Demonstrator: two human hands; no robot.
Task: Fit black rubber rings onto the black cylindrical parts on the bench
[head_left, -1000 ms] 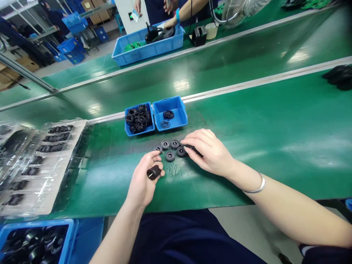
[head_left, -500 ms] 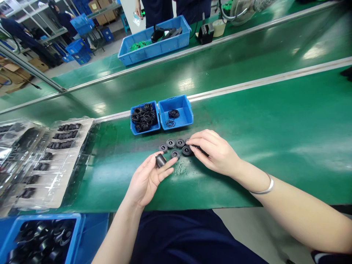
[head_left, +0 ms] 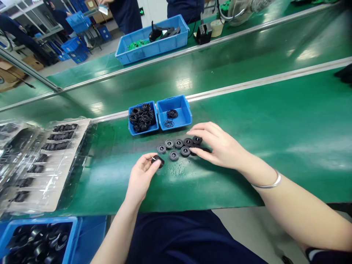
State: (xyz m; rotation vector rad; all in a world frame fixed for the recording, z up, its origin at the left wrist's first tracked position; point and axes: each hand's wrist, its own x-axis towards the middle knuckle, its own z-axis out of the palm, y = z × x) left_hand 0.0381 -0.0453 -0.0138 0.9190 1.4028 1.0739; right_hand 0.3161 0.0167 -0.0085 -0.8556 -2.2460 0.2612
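Note:
Between the thumb and fingers of my left hand (head_left: pixel 141 174) is a small black cylindrical part (head_left: pixel 157 160), tilted, with a light spot on its end. My right hand (head_left: pixel 217 146) hovers over the right end of a cluster of round black caps (head_left: pixel 178 143), thumb and fingers spread apart. Its fingertips are close to the caps; whether they touch one I cannot tell. Several caps stand in two rough rows on the green work surface (head_left: pixel 115 179), and some are partly hidden by my right hand. Small crumbs (head_left: pixel 176 169) lie in front of them.
Two blue bins (head_left: pixel 178 124) holding black rings (head_left: pixel 143 117) stand behind the caps. Clear plastic trays with black parts (head_left: pixel 62 135) lie at left, above a blue crate (head_left: pixel 75 234) of black parts. Another blue bin (head_left: pixel 148 55) sits beyond the rail. Other people stand behind.
My left hand has turned the black part and closed its fingers around it, moving slightly left. My right hand has spread its fingers, uncovering more caps. A person behind has shifted left.

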